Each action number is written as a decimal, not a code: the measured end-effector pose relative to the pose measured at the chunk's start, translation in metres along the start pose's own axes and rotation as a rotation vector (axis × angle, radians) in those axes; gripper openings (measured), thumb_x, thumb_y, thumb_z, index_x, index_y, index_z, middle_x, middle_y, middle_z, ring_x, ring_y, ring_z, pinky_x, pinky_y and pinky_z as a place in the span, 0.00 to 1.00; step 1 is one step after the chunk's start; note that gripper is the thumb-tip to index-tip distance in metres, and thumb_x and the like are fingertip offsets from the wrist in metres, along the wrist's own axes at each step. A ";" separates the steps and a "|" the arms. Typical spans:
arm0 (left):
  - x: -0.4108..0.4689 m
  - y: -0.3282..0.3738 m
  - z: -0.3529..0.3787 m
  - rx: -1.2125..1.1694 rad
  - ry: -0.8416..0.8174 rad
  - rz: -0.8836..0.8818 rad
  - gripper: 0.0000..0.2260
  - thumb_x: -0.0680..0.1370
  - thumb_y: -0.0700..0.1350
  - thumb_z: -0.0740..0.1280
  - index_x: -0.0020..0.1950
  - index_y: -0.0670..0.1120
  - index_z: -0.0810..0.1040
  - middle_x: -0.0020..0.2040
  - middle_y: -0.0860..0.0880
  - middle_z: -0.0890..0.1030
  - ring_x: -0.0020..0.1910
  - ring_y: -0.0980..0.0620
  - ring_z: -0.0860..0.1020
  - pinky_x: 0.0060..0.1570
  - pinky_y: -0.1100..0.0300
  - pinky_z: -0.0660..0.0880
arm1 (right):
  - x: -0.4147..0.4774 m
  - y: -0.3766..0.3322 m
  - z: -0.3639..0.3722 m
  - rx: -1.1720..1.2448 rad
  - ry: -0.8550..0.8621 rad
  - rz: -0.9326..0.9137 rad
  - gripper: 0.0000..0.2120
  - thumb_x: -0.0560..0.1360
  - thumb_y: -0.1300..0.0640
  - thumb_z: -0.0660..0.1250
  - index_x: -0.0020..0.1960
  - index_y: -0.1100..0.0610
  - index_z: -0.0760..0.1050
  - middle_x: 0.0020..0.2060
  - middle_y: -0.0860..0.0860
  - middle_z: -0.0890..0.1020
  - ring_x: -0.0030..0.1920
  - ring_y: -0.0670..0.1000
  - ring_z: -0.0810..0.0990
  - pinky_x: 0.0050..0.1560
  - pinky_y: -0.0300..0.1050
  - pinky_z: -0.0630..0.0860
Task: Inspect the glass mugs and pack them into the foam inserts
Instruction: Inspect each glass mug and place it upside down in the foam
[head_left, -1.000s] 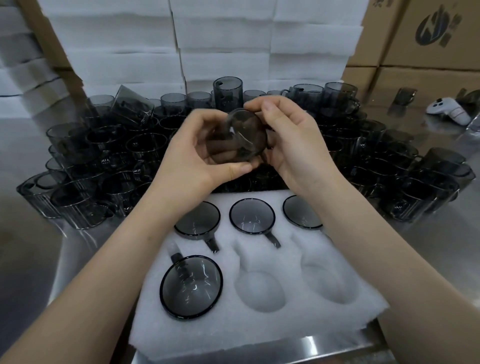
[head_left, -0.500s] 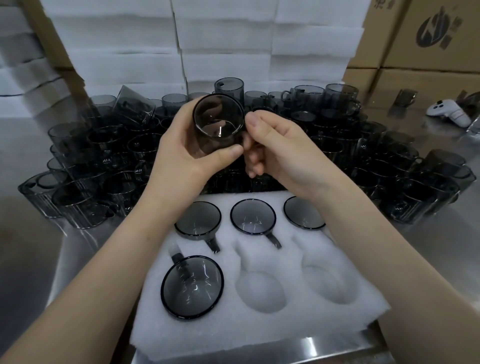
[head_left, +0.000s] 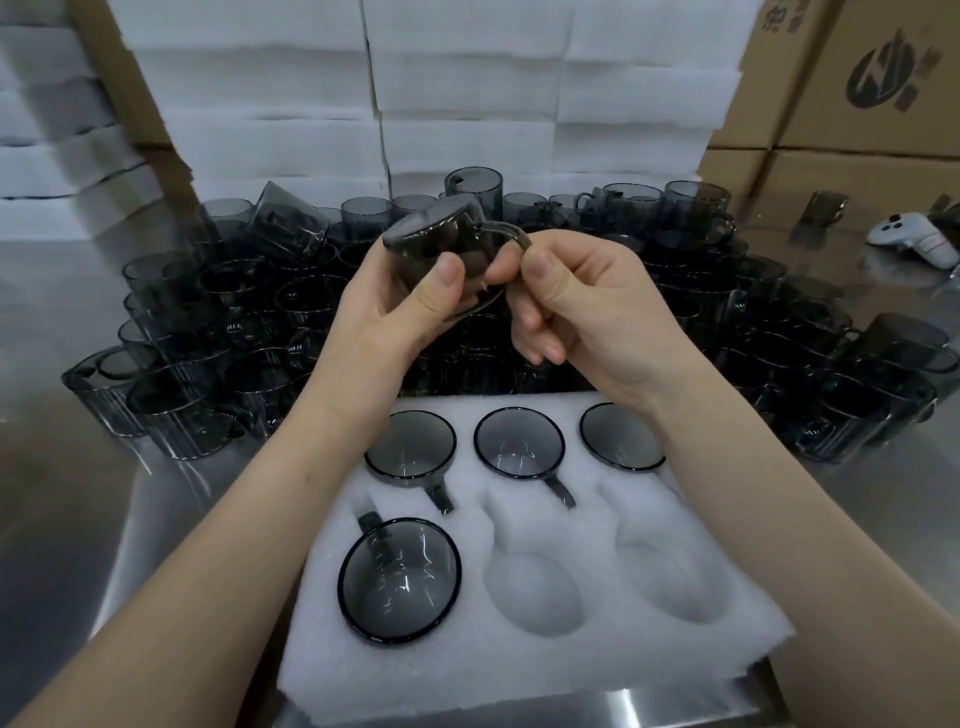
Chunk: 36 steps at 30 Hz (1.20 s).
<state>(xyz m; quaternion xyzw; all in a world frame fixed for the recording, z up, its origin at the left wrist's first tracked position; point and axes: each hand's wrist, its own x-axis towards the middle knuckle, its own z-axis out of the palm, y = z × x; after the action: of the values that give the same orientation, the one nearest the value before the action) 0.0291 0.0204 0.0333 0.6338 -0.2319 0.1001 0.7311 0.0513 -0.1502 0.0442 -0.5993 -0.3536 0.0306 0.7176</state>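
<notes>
**Crowded table, two pockets free**

Loose mugs (head_left: 234, 322) crowd the far side of the steel table (head_left: 62, 519). At its near edge the foam insert (head_left: 519, 670) holds four packed mugs (head_left: 400, 579); the near-middle and near-right pockets (head_left: 530, 592) gape. Above, the left hand (head_left: 384, 312) clamps the tilted held mug (head_left: 431, 244), and the right hand (head_left: 587, 306) pinches its handle.

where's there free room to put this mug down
Two empty pockets in the near row of the foam insert, middle and right, beside the packed mug at near left. Bare table left of the foam. Behind it, loose mugs crowd together.
</notes>
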 end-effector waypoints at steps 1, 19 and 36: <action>0.001 -0.002 0.000 0.003 0.001 0.001 0.29 0.73 0.53 0.71 0.68 0.40 0.68 0.60 0.44 0.80 0.62 0.45 0.78 0.61 0.49 0.75 | 0.000 0.000 0.000 0.012 0.001 0.005 0.11 0.75 0.49 0.63 0.39 0.50 0.81 0.27 0.49 0.69 0.23 0.46 0.65 0.29 0.41 0.68; -0.001 -0.001 0.006 0.276 0.154 0.306 0.27 0.66 0.31 0.76 0.60 0.43 0.69 0.60 0.45 0.76 0.61 0.53 0.77 0.63 0.54 0.74 | 0.004 -0.003 -0.006 0.179 0.279 0.210 0.08 0.82 0.57 0.57 0.52 0.56 0.74 0.39 0.51 0.83 0.34 0.51 0.80 0.35 0.44 0.77; 0.002 -0.005 -0.001 0.153 0.119 0.152 0.27 0.66 0.34 0.75 0.60 0.46 0.69 0.60 0.47 0.77 0.60 0.52 0.78 0.61 0.56 0.74 | -0.005 -0.006 0.009 -0.831 0.199 -0.450 0.08 0.70 0.71 0.72 0.48 0.63 0.83 0.51 0.59 0.71 0.49 0.54 0.76 0.46 0.48 0.80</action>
<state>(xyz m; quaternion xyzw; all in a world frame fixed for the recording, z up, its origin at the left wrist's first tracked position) 0.0334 0.0198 0.0299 0.6613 -0.2271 0.2101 0.6834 0.0399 -0.1465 0.0473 -0.7439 -0.3863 -0.3270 0.4364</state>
